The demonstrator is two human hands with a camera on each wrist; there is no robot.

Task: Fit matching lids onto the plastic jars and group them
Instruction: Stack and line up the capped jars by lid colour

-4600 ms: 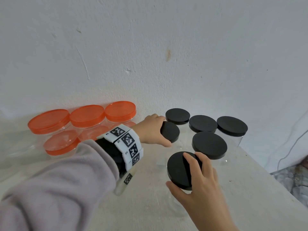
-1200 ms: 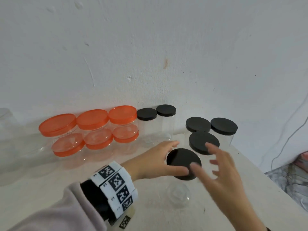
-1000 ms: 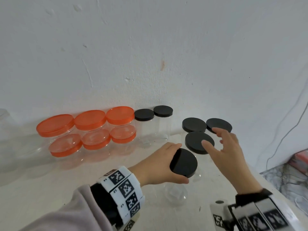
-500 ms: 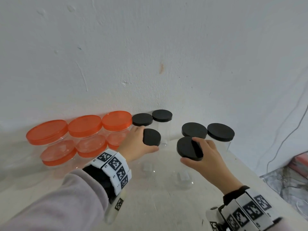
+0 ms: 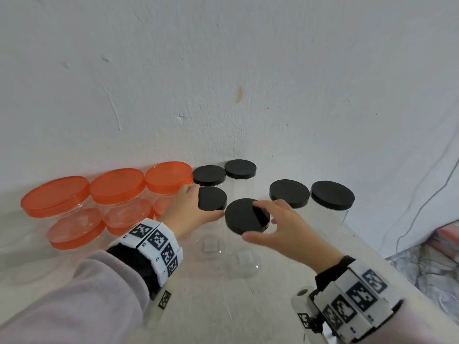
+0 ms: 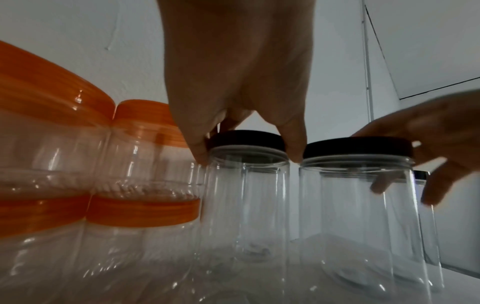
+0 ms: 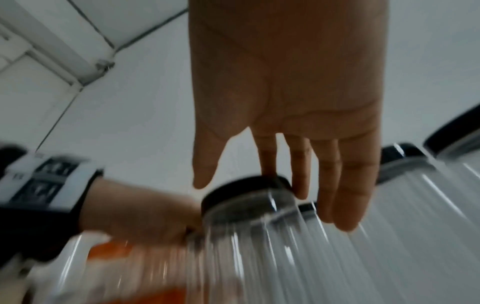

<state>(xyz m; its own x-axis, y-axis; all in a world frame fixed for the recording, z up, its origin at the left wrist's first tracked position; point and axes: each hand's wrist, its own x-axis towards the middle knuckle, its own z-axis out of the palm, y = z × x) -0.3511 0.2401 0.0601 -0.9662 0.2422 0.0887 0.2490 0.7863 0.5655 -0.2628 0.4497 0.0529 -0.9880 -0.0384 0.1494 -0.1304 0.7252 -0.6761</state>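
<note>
Item 1, left hand [image 5: 188, 212]: I have it clamped from above on the lid of a small clear plastic jar with a black round screw lid [image 5: 212, 198], thumb and fingers [image 6: 293, 144] pinching opposite edges of the lid. This jar stands just in front of 2 like small black-lidded jars [image 5: 224, 171] at the wall.

Item 2, right hand [image 5: 285, 229]: fingers curled over the far rim of a wider clear plastic jar with a black round lid [image 5: 244, 216], thumb spread toward the near edge. I read it as a grip on the lid, though the thumb's contact is not plain.

Item 3, 2 more wide black-lidded jars [image 5: 310, 194] stand to the right, near the wall. The stacked clear jars with orange lids [image 5: 116, 184] fill the left.

Handling note, my judgement: the step is grouping by lid size. I would set the small jar flush beside its 2 fellows, base flat on the pale tabletop [image 5: 248, 306], then carry the wide one right to its pair. Empty jars are light and tip easily, so push low or lift straight, and release only once the base sits level.

Not legible: whether either held lid is fully screwed home; the jar walls nearly vanish in the head view; the right wrist view is smeared; the lower orange-lidded tier is partly masked by my left wrist band [image 5: 154, 247].
</note>
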